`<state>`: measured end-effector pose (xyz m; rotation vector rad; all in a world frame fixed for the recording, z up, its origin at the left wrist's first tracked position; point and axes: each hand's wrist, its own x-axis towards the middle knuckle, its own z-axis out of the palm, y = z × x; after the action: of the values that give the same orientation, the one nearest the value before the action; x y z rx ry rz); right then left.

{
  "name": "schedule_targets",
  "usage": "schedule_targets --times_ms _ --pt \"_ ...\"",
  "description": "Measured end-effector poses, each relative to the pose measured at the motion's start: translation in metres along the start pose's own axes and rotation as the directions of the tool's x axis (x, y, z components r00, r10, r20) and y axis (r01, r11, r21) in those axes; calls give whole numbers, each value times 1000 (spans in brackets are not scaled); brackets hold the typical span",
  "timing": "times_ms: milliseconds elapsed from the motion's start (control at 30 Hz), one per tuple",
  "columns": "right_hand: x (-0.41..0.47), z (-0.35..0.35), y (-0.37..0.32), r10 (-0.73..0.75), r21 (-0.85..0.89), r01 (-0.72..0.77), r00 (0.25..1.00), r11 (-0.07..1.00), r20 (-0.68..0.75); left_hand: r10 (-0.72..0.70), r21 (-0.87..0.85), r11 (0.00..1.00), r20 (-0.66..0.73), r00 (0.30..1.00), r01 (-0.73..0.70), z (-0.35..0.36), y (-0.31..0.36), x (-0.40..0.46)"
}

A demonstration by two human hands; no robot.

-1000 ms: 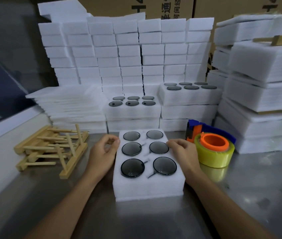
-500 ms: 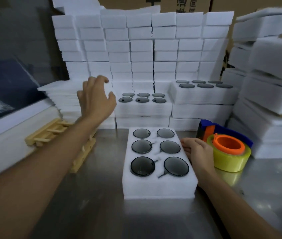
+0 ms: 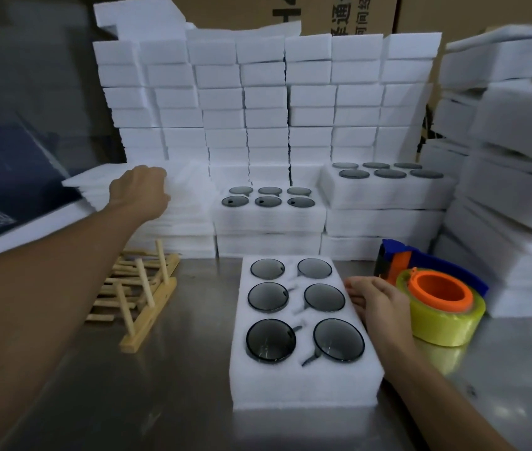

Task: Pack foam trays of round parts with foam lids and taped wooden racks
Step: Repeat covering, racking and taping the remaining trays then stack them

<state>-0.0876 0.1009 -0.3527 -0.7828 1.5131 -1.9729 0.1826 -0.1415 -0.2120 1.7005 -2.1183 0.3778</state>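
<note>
Fingers of the left hand (image 3: 141, 195) curl onto the top sheet of the lid stack (image 3: 189, 203) behind the wooden racks (image 3: 137, 294), while the right hand (image 3: 380, 304) rests relaxed against the foam tray (image 3: 303, 382) edge, tape (image 3: 440, 307) just beside.

Cardboard box (image 3: 339, 11): cut-off Chinese characters "通", "间"

the left arm stretches forward and up across the frame, wrist straight, and the left hand (image 3: 139, 194) shows its back to the camera with the fingers hidden past the knuckles, so their grip cannot be told. the right forearm comes in from the lower right, bare, and the right hand (image 3: 380, 302) lies low, palm down, with fingers together and loosely extended.
</note>
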Motion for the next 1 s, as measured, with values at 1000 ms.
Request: schedule_targets --times_ms 1000 --pt "-5 2 -11 107 63 -105 994 993 -26 477 -110 725 -632 611 -680 -21 90 -143"
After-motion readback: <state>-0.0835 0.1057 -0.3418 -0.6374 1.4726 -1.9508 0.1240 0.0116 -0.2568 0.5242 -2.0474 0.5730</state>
